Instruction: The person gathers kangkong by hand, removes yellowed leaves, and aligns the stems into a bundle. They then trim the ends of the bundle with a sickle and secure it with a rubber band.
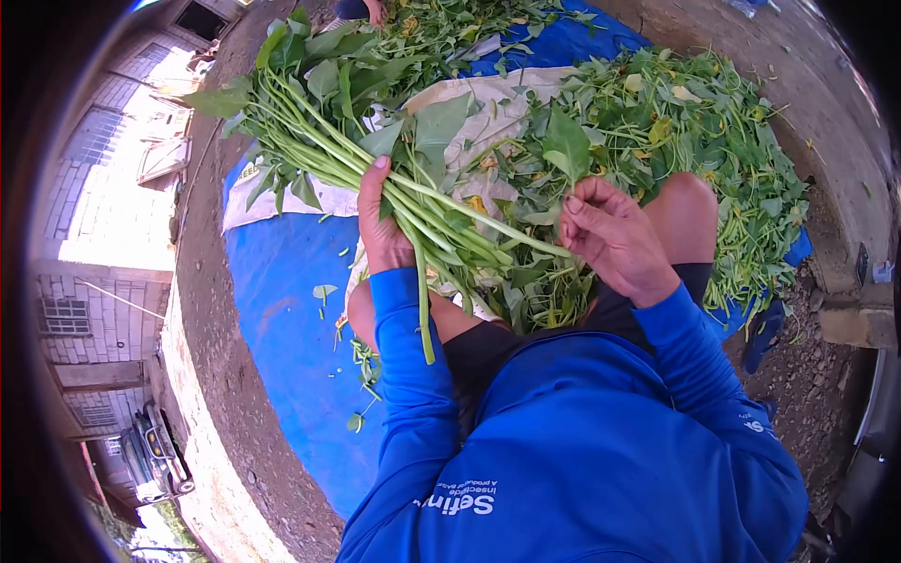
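A thick bunch of long green stems (319, 155) with broad leaves at its upper left end lies across my left hand (383, 225), whose thumb and fingers are closed round it. The cut ends point toward the lower right, and one stem hangs down over my left sleeve. My right hand (605, 230) pinches the stalk of a single green leaf (567, 145) between thumb and fingertips, to the right of the bunch. Loose greens (549, 291) lie beneath both hands, between my knees.
A large heap of leaves and stems (694, 141) spreads on the right over a blue tarp (291, 281) and a pale sack (479, 103). Part of another person's hand (376, 11) shows at the top. A parked vehicle (155, 455) stands at the lower left.
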Available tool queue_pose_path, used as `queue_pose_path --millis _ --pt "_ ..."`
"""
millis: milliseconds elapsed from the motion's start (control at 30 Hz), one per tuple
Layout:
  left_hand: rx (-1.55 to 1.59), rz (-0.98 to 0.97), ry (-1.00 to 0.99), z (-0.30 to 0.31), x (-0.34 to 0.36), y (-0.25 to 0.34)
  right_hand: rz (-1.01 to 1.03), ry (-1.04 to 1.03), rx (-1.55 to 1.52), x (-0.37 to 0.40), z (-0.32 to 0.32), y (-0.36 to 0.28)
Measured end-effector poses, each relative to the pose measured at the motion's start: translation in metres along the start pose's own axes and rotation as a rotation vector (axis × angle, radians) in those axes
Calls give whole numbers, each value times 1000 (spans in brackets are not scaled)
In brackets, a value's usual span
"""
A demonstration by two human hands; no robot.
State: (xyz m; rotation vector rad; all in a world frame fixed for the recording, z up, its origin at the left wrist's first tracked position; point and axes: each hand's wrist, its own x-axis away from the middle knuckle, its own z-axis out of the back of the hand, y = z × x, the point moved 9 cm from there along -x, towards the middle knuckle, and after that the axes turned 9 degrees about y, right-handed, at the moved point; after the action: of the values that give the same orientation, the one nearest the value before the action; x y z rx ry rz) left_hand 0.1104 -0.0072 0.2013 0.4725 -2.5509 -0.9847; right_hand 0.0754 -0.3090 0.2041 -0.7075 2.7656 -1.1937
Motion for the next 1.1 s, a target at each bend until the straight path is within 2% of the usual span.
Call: queue_pose_path --millis 67,133,167,233,300,400,533,600,700,833,933,1000,1100 --pt "4 13 9 18 -16 7 -32 6 67 21 28 -29" --pt "-51 -28 11 20 -32 25 207 260 430 26 75 -73" --pt "-110 -61 17 25 -48 36 458 410 906 34 82 -105" --pt "-252 -162 58 13 -61 66 690 629 1236 51 94 -146" --pt "-508 -338 47 -13 -73 108 612 742 959 56 127 -164" --pt "-1016 -587 33 -66 -73 166 312 612 948 60 145 -151" --pt "-1807 -944 -95 -154 -75 211 316 520 1025 66 156 -124" --pt "-2134 -989 -260 -201 -65 196 248 511 1028 67 157 -113" --pt "-2557 -1052 -482 -251 -51 134 225 456 1026 67 160 -98" --pt "-2648 -1168 -852 -252 -68 51 176 390 998 69 163 -74" --pt "-2701 -1047 -849 -248 -71 15 112 323 976 70 154 -70" --pt "-2617 -1116 -845 -248 -72 1 101 247 982 65 138 -78" --pt "-2480 -1195 -772 -258 -43 -14 207 219 1032 40 92 -114"
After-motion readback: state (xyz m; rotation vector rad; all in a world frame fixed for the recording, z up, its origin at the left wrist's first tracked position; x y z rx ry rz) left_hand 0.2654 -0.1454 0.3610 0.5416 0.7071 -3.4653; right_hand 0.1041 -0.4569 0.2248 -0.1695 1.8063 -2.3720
